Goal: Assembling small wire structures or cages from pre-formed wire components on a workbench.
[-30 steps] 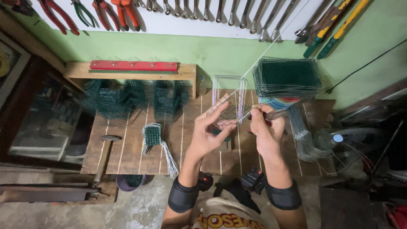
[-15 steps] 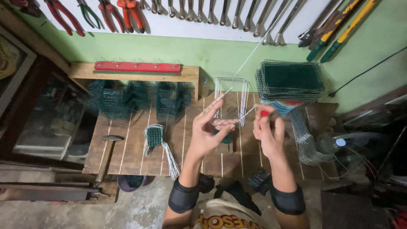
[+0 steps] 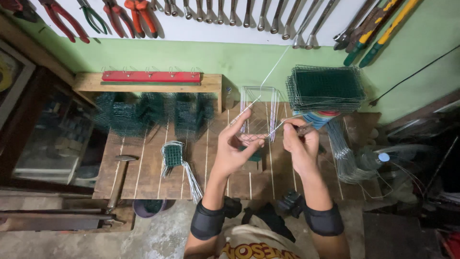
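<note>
Raised a little higher than half a second ago, both hands over the slatted wooden table [image 3: 158, 180]. Left hand [image 3: 237, 144] half closed, pinching thin shiny wire [image 3: 268, 79]; right hand [image 3: 299, 144] closed on small pliers [image 3: 304, 128]. Behind, bare wire frame [image 3: 261, 112]; stacked green mesh panels [image 3: 328, 88], flat and square.

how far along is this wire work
Done: bent green mesh pieces lie at the bench's back. In hand: the left hand steadies a wire frame while the right hand works a wire with pliers. Left: a stack of flat mesh panels.
</note>
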